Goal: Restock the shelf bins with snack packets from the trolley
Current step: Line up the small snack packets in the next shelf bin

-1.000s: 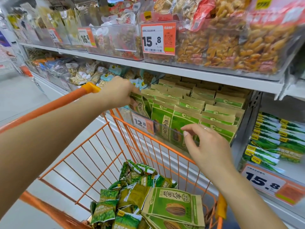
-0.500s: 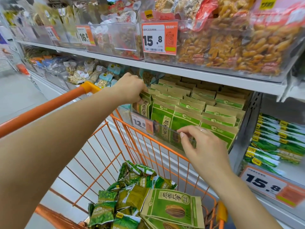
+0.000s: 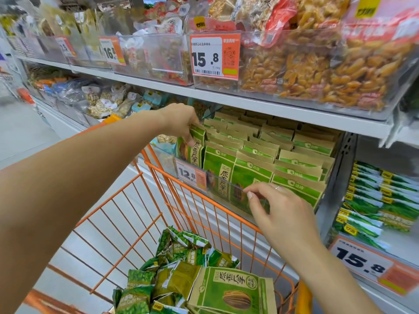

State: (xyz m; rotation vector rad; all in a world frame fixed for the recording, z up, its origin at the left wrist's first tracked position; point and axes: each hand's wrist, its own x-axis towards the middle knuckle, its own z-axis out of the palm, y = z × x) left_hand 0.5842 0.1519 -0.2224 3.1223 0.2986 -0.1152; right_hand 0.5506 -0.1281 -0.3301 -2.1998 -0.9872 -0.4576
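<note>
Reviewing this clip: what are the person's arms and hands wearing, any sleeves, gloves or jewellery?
Both forearms are bare, with no sleeves in view and no gloves. The right hand has a thin pale ring on one finger. The left hand shows no ring or watch from this angle.

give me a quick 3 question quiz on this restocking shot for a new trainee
1. True or false: the left hand grips a green packet at the bin's left end.
2. Which price is on the tag on that bin's front? A) 12.8 B) 16.8 C) 9.9
3. Fill in: the right hand fingers touch the bin's clear ____ wall.

Key: 1 true; 2 A; 3 front
</note>
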